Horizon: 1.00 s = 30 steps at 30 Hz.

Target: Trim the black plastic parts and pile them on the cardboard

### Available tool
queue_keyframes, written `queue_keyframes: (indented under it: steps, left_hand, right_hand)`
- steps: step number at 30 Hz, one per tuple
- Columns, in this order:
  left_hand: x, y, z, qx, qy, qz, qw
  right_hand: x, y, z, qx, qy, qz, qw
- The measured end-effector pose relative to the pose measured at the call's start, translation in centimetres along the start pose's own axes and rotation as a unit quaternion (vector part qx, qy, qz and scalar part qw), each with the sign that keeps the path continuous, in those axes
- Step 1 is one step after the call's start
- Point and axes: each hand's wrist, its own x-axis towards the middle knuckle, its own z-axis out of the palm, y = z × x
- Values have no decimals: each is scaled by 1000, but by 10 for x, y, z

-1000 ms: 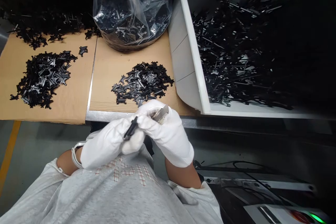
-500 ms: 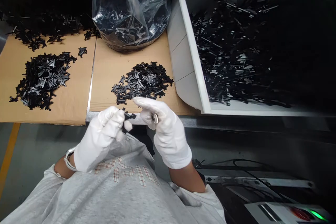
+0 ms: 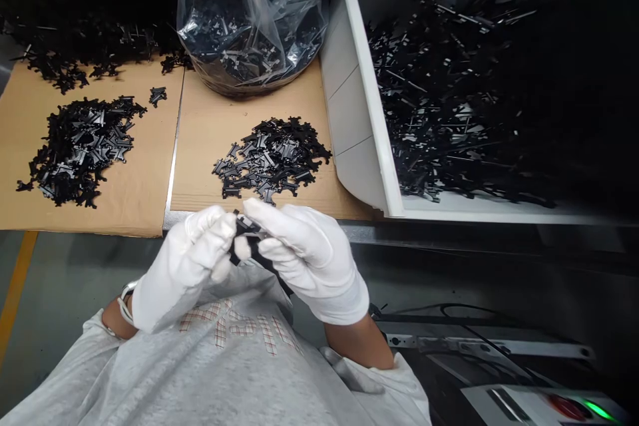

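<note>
My left hand (image 3: 182, 266), in a white glove, pinches a small black plastic part (image 3: 244, 221) in front of my chest. My right hand (image 3: 314, 259), also gloved in white, is closed close beside it, fingertips at the part's right side. A thin metallic tool (image 3: 260, 234) pokes out from the right fingers against the part; most of it is hidden, so its kind is unclear. Just beyond my hands lies a pile of similar black parts (image 3: 269, 153) on the cardboard (image 3: 194, 166).
A second pile of black parts (image 3: 84, 146) lies at left, with more heaped behind it. A clear plastic bag (image 3: 249, 46) of parts stands at the back. To the right, a white bin (image 3: 372, 100) holds many dark pieces. A control box (image 3: 539, 406) sits lower right.
My right hand has moved left and turned inward, bringing the metallic tool from apart to the black part. My left hand keeps its pinch nearly in place.
</note>
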Motion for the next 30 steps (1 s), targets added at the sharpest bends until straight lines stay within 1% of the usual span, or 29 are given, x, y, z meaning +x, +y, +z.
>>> queue_keyframes:
  steps: [4, 6, 8, 12, 16, 18, 21, 25, 28, 30]
  left_hand:
    - [-2, 1, -3, -10, -42, -23, 999]
    - [-2, 1, -4, -3, -48, -24, 999]
    - [-1, 1, -4, 4, -37, -15, 999]
    - [2, 1, -2, 24, -28, -2, 999]
    - [2, 1, 0, 32, 3, 7, 999]
    - [2, 0, 0, 14, 11, 8, 1000]
    - [1, -2, 0, -18, 4, 4, 1000]
    - [0, -3, 1, -26, 2, -2, 1000]
    - [-1, 0, 2, -2, 1, 10, 1000]
    - [-2, 3, 3, 27, 1, 21, 999]
  right_hand:
    - [-2, 6, 0, 87, 39, 76, 993]
    - [-4, 8, 0, 115, 59, 90, 987]
    - [-6, 8, -1, 115, 58, 84, 988]
    - [-9, 2, -4, 83, 12, 41, 996]
    - [-8, -4, -4, 42, -25, -4, 999]
    - [-8, -5, -3, 32, -30, -7, 999]
    - [-9, -5, -2, 40, -30, -15, 999]
    - [-9, -6, -1, 43, -27, -24, 998]
    - [-7, -7, -1, 40, -23, 1, 999]
    - [-7, -6, -1, 65, -19, 28, 997]
